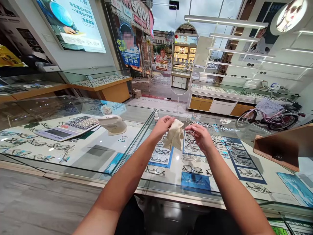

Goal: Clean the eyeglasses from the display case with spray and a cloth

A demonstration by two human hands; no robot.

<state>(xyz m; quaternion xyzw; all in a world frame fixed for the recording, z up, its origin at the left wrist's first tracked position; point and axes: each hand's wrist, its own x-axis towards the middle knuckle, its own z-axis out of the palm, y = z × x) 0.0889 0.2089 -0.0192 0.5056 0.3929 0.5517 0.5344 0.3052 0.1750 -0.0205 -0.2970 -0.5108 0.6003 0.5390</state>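
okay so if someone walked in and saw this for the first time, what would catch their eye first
Probably the two bare hands raised over the glass display counter: the left hand grips a cream cloth, and the right hand pinches a thin pair of glasses beside it. Under the glass lie rows of spectacle frames. To the left, a calculator sits on the counter, and a pink bicycle is parked on the right.

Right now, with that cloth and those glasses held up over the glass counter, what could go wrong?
The right hand pinches thin glasses by a few fingertips; they might slip onto the glass counter. The cloth hangs loosely from the left hand and could drop. A small bottle nearby could perhaps get knocked over.
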